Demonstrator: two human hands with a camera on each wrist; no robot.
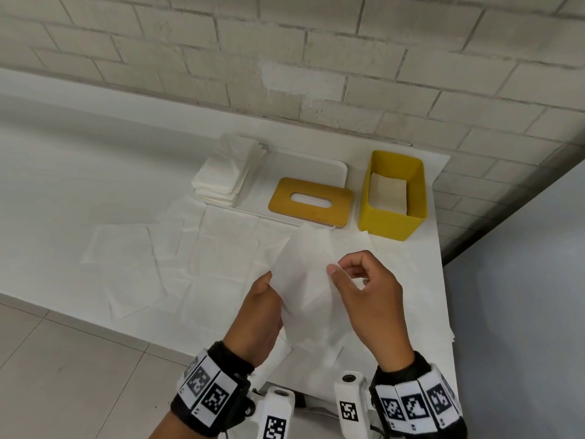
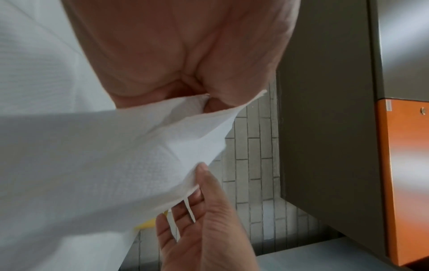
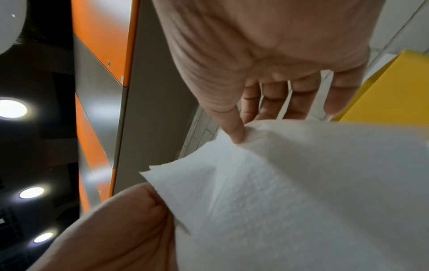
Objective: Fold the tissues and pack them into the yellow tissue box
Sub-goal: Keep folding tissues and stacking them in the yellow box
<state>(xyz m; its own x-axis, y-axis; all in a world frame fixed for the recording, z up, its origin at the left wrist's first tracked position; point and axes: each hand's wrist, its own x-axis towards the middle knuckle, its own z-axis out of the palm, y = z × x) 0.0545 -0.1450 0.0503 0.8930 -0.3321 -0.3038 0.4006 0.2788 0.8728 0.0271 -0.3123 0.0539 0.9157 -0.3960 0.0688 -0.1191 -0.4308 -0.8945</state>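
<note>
Fold step underway: left hand [image 1: 264, 307] and right hand [image 1: 364, 282] each pinch thin white paper tissue [image 1: 304, 274], lifted over table. Next, likely: match edges, crease, drop into open yellow plastic tissue box [image 1: 395, 221].

The held tissue [image 1: 304, 280] covered the fingertips of the left hand [image 1: 259, 315] in the head view, and its far edge blurred into the loose sheets [image 1: 152, 258] spread on the table [image 1: 63, 172]. Both forearms were cut off by the lower frame edge. In the left wrist view only a sliver of the yellow tissue box [image 2: 146, 224] showed past the tissue. How many folded tissues lay inside the box could not be told. The right hand [image 1: 367, 296] hid part of the sheet beneath it.
</note>
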